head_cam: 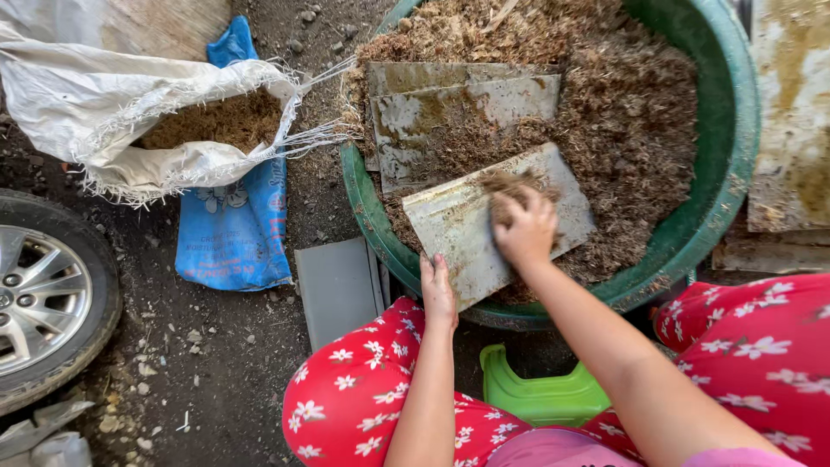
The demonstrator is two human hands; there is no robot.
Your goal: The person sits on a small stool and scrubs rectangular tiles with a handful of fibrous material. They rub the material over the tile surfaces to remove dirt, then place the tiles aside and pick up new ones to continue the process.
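Metal sheet [458,227] tilted over green tub [735,164], lower edge pinched by left hand [437,290] fingers. Right hand [521,227] fingers curled shut on fibre clump [510,184], pressed on sheet face. Two more sheets [450,108] beyond fingertips.

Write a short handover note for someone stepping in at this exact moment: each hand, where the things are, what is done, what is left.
Left hand grips the near edge of a grey flat tile tilted over the green basin. Right hand presses a clump of brown fibre on its face. Two more tiles lie in the basin's brown husk. Done: part of the held tile looks rubbed. Left: stains remain on all three.
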